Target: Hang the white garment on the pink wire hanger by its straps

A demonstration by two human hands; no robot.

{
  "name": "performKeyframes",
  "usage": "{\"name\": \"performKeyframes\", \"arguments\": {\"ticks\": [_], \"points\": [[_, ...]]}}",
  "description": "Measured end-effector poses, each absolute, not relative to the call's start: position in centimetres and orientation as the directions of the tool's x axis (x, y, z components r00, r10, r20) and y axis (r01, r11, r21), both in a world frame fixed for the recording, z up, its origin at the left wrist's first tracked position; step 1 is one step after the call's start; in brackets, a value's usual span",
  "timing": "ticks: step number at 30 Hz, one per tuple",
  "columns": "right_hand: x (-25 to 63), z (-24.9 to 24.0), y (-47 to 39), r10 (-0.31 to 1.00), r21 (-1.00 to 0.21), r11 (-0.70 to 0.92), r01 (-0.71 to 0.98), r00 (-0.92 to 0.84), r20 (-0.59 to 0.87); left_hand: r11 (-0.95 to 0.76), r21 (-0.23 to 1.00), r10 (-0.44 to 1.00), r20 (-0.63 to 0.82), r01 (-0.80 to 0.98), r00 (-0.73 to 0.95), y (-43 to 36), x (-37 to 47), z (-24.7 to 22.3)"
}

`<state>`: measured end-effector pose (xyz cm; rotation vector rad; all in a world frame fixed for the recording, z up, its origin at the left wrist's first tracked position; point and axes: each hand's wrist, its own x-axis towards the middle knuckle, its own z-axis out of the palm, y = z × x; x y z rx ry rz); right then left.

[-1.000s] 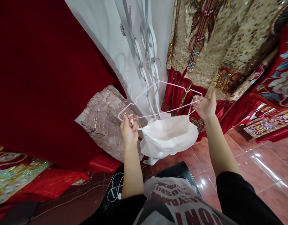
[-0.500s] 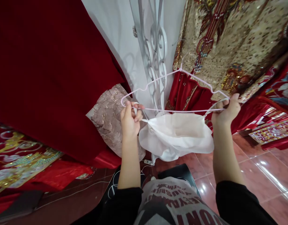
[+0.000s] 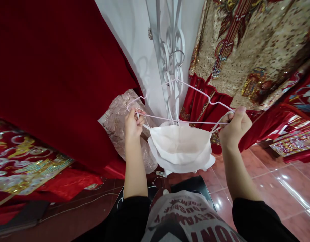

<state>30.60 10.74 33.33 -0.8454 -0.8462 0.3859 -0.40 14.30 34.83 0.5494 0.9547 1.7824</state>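
Note:
A thin pale pink clothes hanger [image 3: 185,122] stretches between my hands, its metal hook pointing up in front of the white scrollwork. My left hand [image 3: 134,123] pinches the hanger's left end, with a white strap at the fingers. At the other end, my right hand [image 3: 236,126] is closed around the hanger's corner, and another strap loops beside it. From these straps a white garment [image 3: 181,143] hangs below the bar, its top edge spread wide and its lower part bunched. The fingertips of my right hand are partly hidden.
White metal scrollwork [image 3: 180,43] stands against the wall ahead. Large red cloth [image 3: 56,67] hangs on the left, by a shiny pinkish fabric [image 3: 114,124]. A gold sequined garment [image 3: 243,50] hangs right. Below are a black seat [image 3: 190,185], a cable [image 3: 79,205] and reddish floor tiles [image 3: 266,168].
The hanger and both hands have shifted slightly left, and the hook has swung left in front of the scrollwork. The white garment now hangs more spread out. Both hands keep their hold.

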Motion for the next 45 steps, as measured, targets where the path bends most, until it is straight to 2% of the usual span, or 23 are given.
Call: {"name": "performKeyframes", "arguments": {"ticks": [4,7,11,16,26,30,35,39,42,45], "points": [[29.6,33.7,8.4,0.644,-0.806,0.588,0.068,0.564,0.518,-0.102,0.803,0.917,-0.153,-0.588,-0.369,15.2,-1.3,34.3],[29.2,33.8,8.9,0.719,-0.835,0.550,0.032,0.490,0.493,-0.141,0.782,0.899,-0.156,-0.608,-0.409,14.9,-1.8,33.2],[30.0,33.2,12.8,0.823,-0.884,0.459,-0.093,0.419,0.383,-0.239,0.768,0.877,-0.092,-0.594,-0.472,13.0,-1.8,30.8],[32.4,31.0,16.9,0.894,-0.923,0.318,-0.215,0.391,0.217,-0.224,0.797,0.900,-0.051,-0.560,-0.433,10.7,0.0,28.1],[32.5,25.1,13.3,0.909,-0.870,0.219,-0.442,0.416,0.018,-0.152,0.843,0.947,-0.024,-0.516,-0.319,7.7,1.3,25.3],[31.8,23.3,10.8,0.912,-0.878,0.145,-0.456,0.406,-0.060,-0.127,0.862,0.953,-0.031,-0.490,-0.301,7.0,0.7,24.5],[30.2,23.6,9.7,0.920,-0.893,0.226,-0.389,0.386,0.064,-0.298,0.816,0.866,0.013,-0.495,-0.499,6.9,-0.4,24.0],[26.4,24.4,9.8,0.961,-0.926,0.261,-0.274,0.162,0.223,-0.398,0.792,0.797,0.050,-0.462,-0.601,6.8,-1.3,24.2],[23.8,24.9,11.4,0.938,-0.933,0.341,-0.115,-0.028,0.346,-0.396,0.815,0.787,0.066,-0.422,-0.613,6.3,-2.3,24.1],[22.8,25.1,14.4,0.907,-0.900,0.421,0.112,-0.066,0.416,-0.369,0.840,0.804,0.074,-0.397,-0.590,5.5,-3.5,23.8]]}}
